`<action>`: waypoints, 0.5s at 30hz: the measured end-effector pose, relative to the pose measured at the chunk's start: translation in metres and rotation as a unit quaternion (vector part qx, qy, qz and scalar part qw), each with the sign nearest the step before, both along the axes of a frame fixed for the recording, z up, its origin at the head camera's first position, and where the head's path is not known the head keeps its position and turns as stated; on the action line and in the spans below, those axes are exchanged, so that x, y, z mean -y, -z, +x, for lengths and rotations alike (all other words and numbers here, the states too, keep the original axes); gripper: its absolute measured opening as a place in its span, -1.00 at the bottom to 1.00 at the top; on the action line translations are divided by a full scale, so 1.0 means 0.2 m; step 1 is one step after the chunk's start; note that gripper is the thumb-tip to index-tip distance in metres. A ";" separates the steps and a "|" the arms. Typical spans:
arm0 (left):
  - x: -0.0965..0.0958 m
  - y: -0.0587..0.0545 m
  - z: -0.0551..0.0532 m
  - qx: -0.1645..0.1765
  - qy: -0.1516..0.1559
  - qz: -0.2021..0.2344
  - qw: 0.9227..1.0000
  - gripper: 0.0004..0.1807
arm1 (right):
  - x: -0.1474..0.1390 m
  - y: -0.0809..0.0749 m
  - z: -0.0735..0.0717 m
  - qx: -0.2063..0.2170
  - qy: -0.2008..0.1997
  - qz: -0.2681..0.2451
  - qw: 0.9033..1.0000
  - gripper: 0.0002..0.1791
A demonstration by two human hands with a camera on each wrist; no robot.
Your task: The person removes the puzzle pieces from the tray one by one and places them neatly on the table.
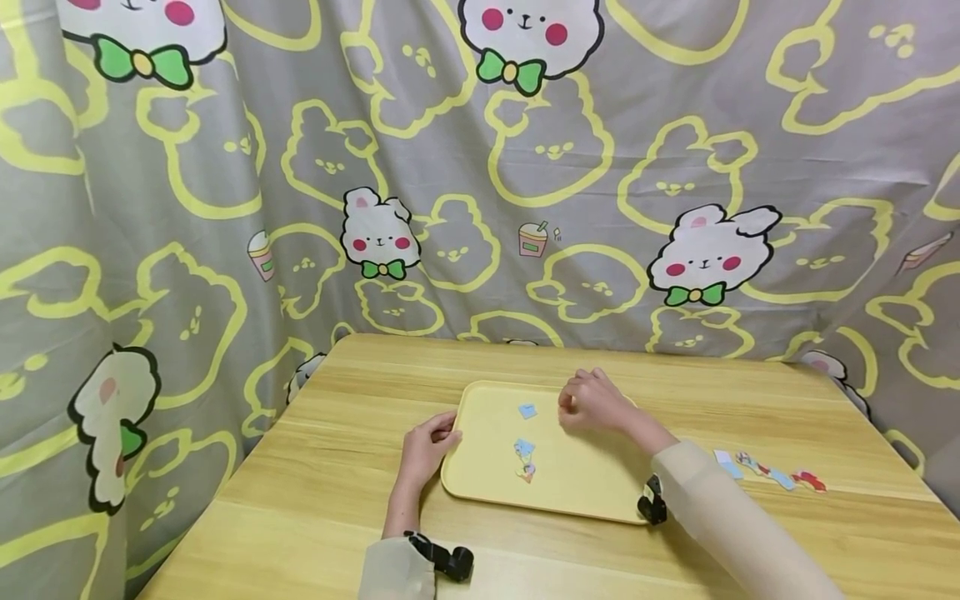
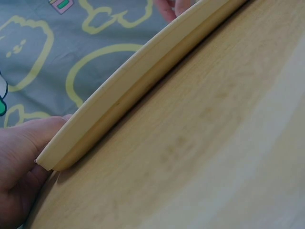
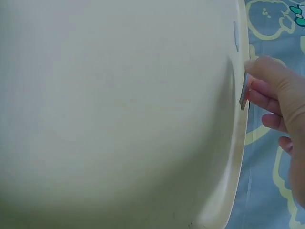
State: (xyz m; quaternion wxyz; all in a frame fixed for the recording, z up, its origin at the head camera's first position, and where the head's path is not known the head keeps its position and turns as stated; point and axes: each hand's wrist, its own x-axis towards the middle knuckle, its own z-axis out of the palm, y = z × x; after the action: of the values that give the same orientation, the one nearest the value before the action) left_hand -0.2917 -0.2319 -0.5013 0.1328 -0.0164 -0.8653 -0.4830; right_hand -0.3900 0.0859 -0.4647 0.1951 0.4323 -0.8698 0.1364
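My left hand [image 1: 427, 450] holds the left edge of a pale yellow tray [image 1: 585, 487], its thumb over the rim. In the left wrist view the same hand [image 2: 21, 162] sits at the corner of the tray's side wall [image 2: 109, 100]. Over the far right part of the tray, my right hand [image 1: 596, 402] pinches a small thin puzzle piece [image 3: 244, 93] between thumb and fingers, seen edge-on in the right wrist view. A light blue puzzle piece [image 1: 528, 411] lies in the tray. Nearer to me is a short column of colourful puzzle pieces [image 1: 524, 454], close together.
More puzzle pieces, blue, white and red [image 1: 772, 473], lie on the wooden table [image 1: 337, 467] right of the tray, beside my right sleeve [image 1: 735, 508]. A grey curtain [image 1: 450, 150] with cartoon rabbits hangs behind the table and along its sides.
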 end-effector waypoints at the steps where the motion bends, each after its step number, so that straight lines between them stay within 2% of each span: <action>1: 0.00 0.00 0.00 -0.001 -0.001 -0.001 1.000 -0.60 | 0.00 0.00 0.00 0.017 0.003 -0.008 1.000 -0.92; 5: 0.00 0.00 0.00 0.004 -0.002 0.002 1.000 -0.59 | 0.00 -0.03 0.02 0.082 0.012 -0.041 0.996 -0.94; 9: -0.01 -0.01 0.00 0.011 -0.002 0.011 1.000 -0.60 | 0.00 -0.05 0.03 0.137 0.015 -0.080 0.987 -0.94; 15: -0.01 -0.01 0.00 0.011 0.000 0.014 1.000 -0.60 | 0.00 -0.06 0.06 0.226 -0.004 -0.162 0.961 -0.86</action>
State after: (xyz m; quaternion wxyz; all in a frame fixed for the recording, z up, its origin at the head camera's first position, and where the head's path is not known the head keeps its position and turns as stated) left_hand -0.2910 -0.2306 -0.4987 0.1238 -0.0097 -0.8597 -0.4954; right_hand -0.3781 0.0867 -0.4523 0.0603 0.3566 -0.8555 0.3706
